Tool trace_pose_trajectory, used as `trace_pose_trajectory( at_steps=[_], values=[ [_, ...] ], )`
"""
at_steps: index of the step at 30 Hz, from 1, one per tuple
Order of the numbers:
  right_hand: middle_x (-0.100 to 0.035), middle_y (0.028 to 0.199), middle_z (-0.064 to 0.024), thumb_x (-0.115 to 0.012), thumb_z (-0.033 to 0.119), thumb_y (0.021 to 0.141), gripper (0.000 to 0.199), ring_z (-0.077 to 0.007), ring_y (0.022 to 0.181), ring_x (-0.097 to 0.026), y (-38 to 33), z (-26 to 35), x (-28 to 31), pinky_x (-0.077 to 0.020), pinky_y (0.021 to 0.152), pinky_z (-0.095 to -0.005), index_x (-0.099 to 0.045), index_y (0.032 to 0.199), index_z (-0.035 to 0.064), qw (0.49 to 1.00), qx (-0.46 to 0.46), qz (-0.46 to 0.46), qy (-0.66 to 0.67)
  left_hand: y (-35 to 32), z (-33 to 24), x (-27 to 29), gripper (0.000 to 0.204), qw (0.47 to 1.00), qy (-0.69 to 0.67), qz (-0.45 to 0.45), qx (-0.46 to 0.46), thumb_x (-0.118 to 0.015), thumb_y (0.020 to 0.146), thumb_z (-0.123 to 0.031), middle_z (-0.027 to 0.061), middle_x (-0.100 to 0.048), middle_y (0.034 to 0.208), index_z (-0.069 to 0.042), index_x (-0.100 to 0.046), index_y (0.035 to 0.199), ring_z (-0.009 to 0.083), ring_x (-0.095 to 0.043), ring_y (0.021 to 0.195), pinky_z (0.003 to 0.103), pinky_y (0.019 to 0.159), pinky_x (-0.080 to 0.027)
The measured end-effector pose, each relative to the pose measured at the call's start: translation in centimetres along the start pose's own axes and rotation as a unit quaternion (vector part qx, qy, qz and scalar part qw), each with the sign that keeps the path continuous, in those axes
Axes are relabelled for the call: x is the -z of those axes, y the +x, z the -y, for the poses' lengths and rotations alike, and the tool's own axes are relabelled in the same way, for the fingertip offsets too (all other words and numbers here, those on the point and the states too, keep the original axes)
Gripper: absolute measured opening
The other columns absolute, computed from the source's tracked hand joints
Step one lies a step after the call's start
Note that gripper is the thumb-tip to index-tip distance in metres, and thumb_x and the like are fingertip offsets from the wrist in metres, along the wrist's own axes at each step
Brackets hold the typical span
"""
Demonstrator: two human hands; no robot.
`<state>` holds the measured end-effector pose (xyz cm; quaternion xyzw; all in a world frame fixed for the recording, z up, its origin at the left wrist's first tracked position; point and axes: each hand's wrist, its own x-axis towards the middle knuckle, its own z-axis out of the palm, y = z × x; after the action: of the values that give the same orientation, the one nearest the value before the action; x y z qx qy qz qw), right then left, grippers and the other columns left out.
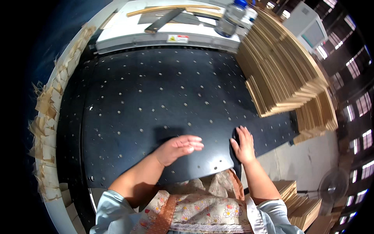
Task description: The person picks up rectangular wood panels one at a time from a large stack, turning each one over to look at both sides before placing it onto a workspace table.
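Observation:
My left hand hovers over the near middle of a dark table dotted with small pale studs. Its fingers stretch out to the right, close together, and nothing is in them; a shadow falls on the surface beside it. By the table's near right edge is my right hand, palm down with fingers extended and the thumb apart. It appears to rest on the tabletop and holds nothing. Nearest to the right hand is a tall stack of brown boards, at the table's far right.
Behind the table, a white ledge carries a dark flat bar, thin wooden strips and a clear bottle with a blue cap. Tape pieces hang along the left rail. More boards and a fan stand at the lower right.

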<state>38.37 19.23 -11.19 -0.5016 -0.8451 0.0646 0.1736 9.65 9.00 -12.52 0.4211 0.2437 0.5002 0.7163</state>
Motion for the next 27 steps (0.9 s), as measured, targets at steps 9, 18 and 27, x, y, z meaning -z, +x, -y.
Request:
trace_pose_trajectory(
  at_steps=[9,18,27],
  values=[
    [-0.042,0.134,-0.0175,-0.054,0.025,0.083,0.047,-0.0375,0.126,-0.036,-0.2,1.1,0.7,-0.027,0.103,-0.0508,-0.049,0.124,0.0032,0.996,0.039,0.053,-0.055,-1.1,-0.7,1.0,0.034,0.993,-0.103,-0.002,0.051,-0.042,0.095,-0.011,0.0189,-0.055,0.119,0.002,-0.043,0.127,0.0265,-0.055,0.111,0.037,0.096,-0.042],
    [-0.042,0.132,-0.019,-0.055,0.025,0.079,0.05,-0.0379,0.124,-0.035,0.2,1.9,0.9,-0.0257,0.103,-0.051,-0.049,0.124,0.0036,0.992,0.021,0.084,-0.096,-1.4,-3.1,2.3,0.043,0.941,-0.316,-0.071,0.096,-0.042,0.095,-0.017,0.0219,-0.047,0.128,0.004,-0.034,0.131,0.0293,-0.048,0.117,0.039,0.097,-0.041],
    [-0.048,0.129,-0.0135,-0.058,0.028,0.08,0.044,-0.0325,0.123,-0.041,0.1,1.8,0.8,-0.032,0.1,-0.0516,-0.055,0.12,0.0097,0.997,0.037,0.019,-0.061,-1.0,-1.4,1.6,0.035,0.972,-0.229,-0.043,0.041,-0.047,0.092,-0.014,0.0231,-0.054,0.119,0.004,-0.046,0.122,0.0308,-0.056,0.107,0.041,0.09,-0.046]
  ],
)
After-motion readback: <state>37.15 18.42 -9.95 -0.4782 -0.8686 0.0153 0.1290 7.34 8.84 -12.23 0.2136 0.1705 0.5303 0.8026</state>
